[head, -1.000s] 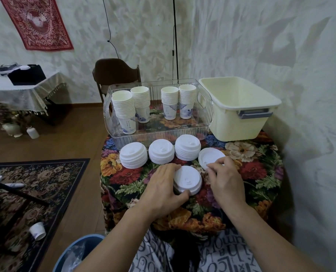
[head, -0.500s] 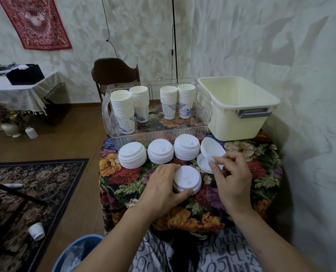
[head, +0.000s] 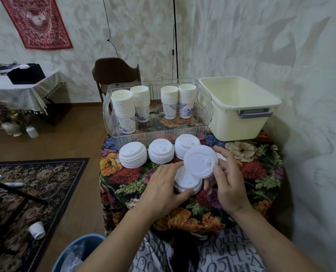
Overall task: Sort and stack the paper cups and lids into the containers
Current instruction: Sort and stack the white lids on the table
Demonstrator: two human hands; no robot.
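I pinch a lid (head: 200,161) in my right hand (head: 229,185); my left hand (head: 163,190) grips the stack (head: 186,183). Next, seat it squarely, rims probably aligned.

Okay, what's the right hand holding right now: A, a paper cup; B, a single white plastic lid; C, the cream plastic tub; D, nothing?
B: the right hand pinches a single white plastic lid, lifted above the lid stack that the left hand steadies.
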